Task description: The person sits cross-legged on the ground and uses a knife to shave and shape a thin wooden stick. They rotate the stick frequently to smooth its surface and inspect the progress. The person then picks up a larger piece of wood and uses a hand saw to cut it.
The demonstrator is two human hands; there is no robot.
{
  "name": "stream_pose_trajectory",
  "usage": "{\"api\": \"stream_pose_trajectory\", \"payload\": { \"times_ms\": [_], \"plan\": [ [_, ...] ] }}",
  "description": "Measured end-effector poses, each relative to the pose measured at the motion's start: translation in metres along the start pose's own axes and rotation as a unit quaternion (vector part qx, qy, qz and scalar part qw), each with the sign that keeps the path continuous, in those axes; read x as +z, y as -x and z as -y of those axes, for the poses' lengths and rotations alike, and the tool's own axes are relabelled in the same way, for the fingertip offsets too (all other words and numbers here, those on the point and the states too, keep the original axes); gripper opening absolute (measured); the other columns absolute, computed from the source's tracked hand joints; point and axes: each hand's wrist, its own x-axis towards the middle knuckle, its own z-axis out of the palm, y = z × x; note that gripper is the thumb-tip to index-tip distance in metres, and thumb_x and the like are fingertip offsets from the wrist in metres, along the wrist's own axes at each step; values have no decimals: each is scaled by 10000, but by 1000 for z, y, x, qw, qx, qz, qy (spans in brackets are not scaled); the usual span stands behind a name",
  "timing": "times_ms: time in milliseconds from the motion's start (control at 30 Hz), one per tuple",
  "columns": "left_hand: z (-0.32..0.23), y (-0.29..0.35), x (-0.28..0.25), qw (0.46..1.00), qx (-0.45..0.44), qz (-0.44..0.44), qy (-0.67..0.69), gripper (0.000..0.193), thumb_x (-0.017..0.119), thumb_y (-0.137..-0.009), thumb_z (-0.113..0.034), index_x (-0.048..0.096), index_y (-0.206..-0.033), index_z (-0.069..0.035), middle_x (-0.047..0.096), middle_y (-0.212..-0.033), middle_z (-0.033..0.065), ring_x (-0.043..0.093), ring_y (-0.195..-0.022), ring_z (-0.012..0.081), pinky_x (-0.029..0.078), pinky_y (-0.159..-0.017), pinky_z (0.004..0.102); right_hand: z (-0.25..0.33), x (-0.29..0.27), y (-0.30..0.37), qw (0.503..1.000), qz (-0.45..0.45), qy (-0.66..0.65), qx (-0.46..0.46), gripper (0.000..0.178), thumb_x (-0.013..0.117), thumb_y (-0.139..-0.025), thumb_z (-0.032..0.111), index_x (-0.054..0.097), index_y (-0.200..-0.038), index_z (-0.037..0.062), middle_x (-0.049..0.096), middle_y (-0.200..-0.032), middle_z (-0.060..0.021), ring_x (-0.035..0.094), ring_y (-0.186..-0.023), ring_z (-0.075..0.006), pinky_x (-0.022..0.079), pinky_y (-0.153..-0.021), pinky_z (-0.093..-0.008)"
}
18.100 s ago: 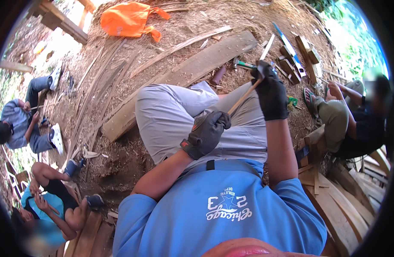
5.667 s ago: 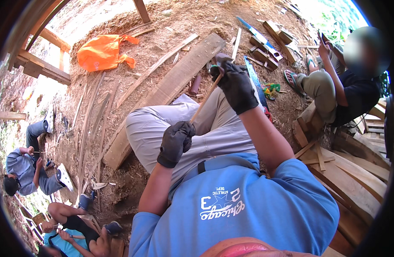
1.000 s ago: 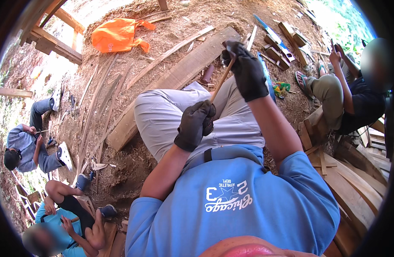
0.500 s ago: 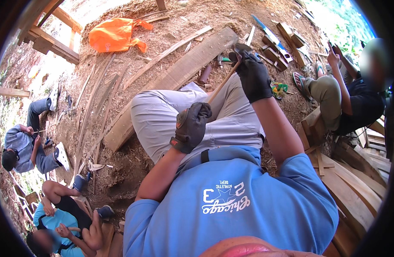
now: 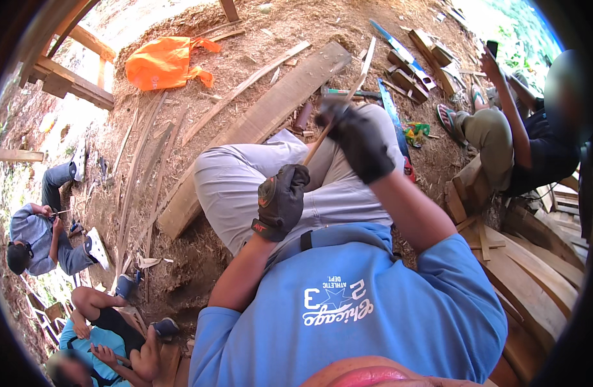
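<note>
Over the lap, the gloved left hand grips the near end of a thin wooden stick, while the right hand (also gloved) closes around it farther up, above a plank.

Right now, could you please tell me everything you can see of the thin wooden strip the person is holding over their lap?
The wooden strip is a thin, narrow, pale-brown slat that looks like split wood or bamboo. It slants across the lap, from the left hand up to the right hand, both in dark work gloves. Each glove closes around one end, so only the middle stretch shows, lying over grey trousers. Whether it touches the trousers cannot be told.
</note>
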Motion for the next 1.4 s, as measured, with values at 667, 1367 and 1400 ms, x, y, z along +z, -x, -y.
{"api": "stream_pose_trajectory", "payload": {
  "times_ms": [667,1367,1400],
  "plan": [
    [6,3,8,985,19,-4,-173,173,542,-1043,-187,686,-1029,-93,735,-913,147,711,-859,406,507,-745,526,-39,30,41,996,-1,45,74,259,714,-961,138,756,-1186,16,771,-1083,-62,716,-965,-160,545,-881,-303],
    [-16,-3,14,978,22,12,-206,117,565,-976,-67,679,-983,-38,721,-923,158,695,-888,400,501,-785,504,-31,-2,32,997,-12,74,-16,240,725,-902,158,792,-1077,8,801,-1087,-94,728,-974,-139,556,-903,-297],
    [-16,-3,14,982,26,28,-186,116,567,-977,-66,679,-990,-39,722,-926,158,695,-890,400,502,-784,502,-34,-20,12,996,-16,43,-72,239,734,-895,152,792,-1074,6,801,-1079,-95,725,-972,-133,562,-877,-297]
  ]
}}
